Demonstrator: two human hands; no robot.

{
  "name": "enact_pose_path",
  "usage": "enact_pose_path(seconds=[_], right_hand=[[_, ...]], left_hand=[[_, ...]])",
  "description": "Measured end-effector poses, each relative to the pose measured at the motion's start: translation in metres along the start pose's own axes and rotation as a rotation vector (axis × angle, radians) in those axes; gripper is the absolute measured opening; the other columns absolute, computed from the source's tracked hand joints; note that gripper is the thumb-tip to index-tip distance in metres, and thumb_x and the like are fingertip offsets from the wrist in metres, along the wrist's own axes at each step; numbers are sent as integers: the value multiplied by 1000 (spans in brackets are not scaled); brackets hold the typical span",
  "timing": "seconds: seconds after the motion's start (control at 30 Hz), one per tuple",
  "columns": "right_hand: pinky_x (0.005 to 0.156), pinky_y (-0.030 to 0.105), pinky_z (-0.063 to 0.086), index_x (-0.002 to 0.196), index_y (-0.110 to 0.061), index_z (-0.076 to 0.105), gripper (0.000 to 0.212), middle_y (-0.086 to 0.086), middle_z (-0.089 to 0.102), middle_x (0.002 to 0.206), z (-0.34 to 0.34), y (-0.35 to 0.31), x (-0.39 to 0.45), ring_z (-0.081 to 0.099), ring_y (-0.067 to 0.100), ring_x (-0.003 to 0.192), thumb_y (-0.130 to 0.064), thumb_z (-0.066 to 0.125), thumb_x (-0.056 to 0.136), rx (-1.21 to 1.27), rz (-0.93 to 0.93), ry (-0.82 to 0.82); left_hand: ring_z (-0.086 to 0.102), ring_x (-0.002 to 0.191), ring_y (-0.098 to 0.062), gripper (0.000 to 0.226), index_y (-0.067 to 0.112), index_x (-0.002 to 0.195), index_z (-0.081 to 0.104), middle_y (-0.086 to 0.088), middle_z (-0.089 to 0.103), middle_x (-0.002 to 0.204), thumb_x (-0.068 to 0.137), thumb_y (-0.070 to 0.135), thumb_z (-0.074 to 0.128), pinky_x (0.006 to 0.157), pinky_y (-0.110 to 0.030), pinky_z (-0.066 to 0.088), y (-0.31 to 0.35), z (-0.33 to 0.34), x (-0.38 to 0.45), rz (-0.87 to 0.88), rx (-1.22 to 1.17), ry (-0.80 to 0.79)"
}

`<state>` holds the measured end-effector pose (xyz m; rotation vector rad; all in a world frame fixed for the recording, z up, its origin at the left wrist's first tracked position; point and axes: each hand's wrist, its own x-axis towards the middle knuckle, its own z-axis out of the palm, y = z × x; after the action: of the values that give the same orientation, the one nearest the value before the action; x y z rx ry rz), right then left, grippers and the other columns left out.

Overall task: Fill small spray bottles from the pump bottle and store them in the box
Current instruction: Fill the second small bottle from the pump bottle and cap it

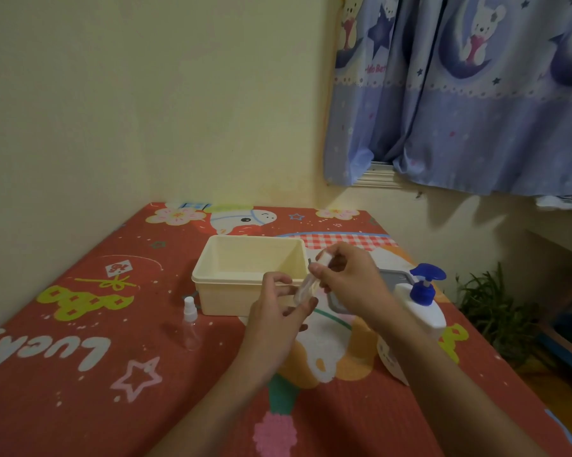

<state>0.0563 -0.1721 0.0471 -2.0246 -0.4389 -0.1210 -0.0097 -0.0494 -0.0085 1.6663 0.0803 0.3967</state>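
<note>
The cream box [250, 275] serves as the reference point; it sits open-topped on the red patterned cloth [80, 374]. Directly in front of the near right corner of the box, both hands meet around a small clear spray bottle [303, 290], held tilted above the cloth.

The left hand [278, 319] comes up from below with fingers curled; thumb and fingertips pinch the lower body of the bottle. The right hand [352, 282] reaches in from the right, wrist raised, fingers bent down over the upper end of the bottle, gripping a white cap [324, 258] at its top. The cap appears to be at the bottle's neck, though blur prevents confirming whether it is seated.

A second small spray bottle [190, 321], clear with a white top, is left of the near left corner of the box, on the cloth.

The white pump bottle [419, 311] with a blue pump head stands right of the box, partly hidden behind the right forearm.
</note>
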Motion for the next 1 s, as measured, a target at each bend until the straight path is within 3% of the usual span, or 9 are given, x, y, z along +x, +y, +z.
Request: enact_pose_path(seconds=[0.07,0.1,0.2,0.3,0.43,0.57,0.67,0.83,1.0], right_hand=[[61,25,58,97,-8,59,14,10,67,88,-4,-5,9,66,20,72,-17,66,89,23,-13,67],[65,31,60,96,-9,59,14,10,67,89,-5,-6,15,67,22,74,-18,66,89,26,-23,101],[74,45,58,91,-11,58,14,8,65,89,1,-7,35,67,27,80,-20,67,86,-9,-47,145],[71,45,56,89,-8,57,13,6,61,86,20,-4,58,63,29,81,-17,65,85,-87,-71,133],[60,27,41,99,-9,57,11,3,58,94,49,4,87,54,21,80,-11,60,88,-290,-61,8],[64,31,44,106,-10,56,17,10,59,106,76,16,111,59,26,87,-9,57,89,-496,-18,-146],[75,31,45,110,-8,57,22,11,57,116,87,22,121,57,27,99,-3,52,89,-635,-21,-239],[90,44,52,113,5,62,28,21,63,115,98,25,130,62,35,105,5,50,87,-731,18,-352],[90,38,54,108,-5,59,21,12,61,108,102,35,132,61,28,98,-1,49,89,-775,32,-460]], left_hand=[[70,83,-19,23,27,100,47,3,61,108,88,27,67,61,-31,60,1,-7,-4,16,-7,49],[70,79,-18,18,25,97,48,2,62,103,89,25,65,58,-32,59,0,-10,-7,34,0,71],[66,68,-14,7,23,87,55,2,67,80,92,20,59,63,-38,55,-6,-24,-13,68,56,119],[59,59,-13,14,23,79,59,2,66,66,92,17,58,64,-37,49,-11,-39,-18,72,71,153],[55,51,-12,21,29,73,60,-3,66,61,90,17,60,56,-36,47,-16,-57,-21,59,90,176],[57,50,-8,16,19,77,61,1,66,60,90,9,60,57,-31,48,-21,-72,-20,40,104,208],[56,50,-9,20,24,75,61,1,66,59,90,11,61,57,-34,49,-24,-81,-16,31,133,219],[57,52,-13,26,34,73,61,1,65,60,89,13,61,63,-47,52,-26,-90,-10,25,170,237],[57,53,-10,24,34,73,61,2,66,61,90,16,61,66,-46,52,-25,-90,-12,15,171,233]])
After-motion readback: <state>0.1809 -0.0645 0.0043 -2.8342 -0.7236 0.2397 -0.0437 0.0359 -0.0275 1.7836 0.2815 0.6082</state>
